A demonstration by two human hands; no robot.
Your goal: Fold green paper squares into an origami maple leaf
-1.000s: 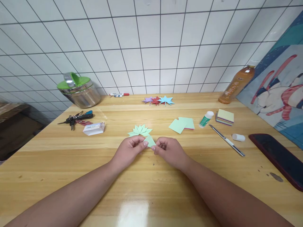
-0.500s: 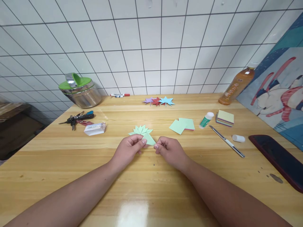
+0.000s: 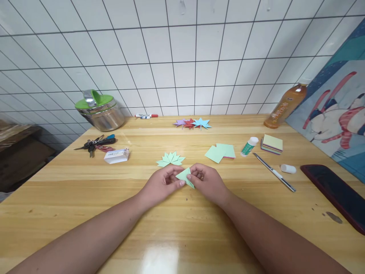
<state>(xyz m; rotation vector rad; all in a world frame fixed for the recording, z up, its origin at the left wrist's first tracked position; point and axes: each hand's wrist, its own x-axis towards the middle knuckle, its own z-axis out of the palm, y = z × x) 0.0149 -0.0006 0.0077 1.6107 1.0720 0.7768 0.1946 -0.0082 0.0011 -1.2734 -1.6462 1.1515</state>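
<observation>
A folded piece of light green paper, triangular in outline, is between my two hands above the table. My left hand has its thumb at the lower left edge of the paper, fingers curled behind it. With thumb and fingers, my right hand pinches the paper's right side. Just beyond my left hand lies a pointed, leaf-like shape made of folded green pieces. Two overlapping stacks of green paper squares rest farther right. Purple, red and blue paper leaves lie by the wall.
On the right are a glue stick, its cap, a utility knife, a sticky-note stack, a phone and a drink bottle. On the left: keys, a small box, a lidded steel pot, a marker.
The green paper has been turned between my hands and shifted slightly right. My right hand's grip has moved from its lower corner onto its right side.
</observation>
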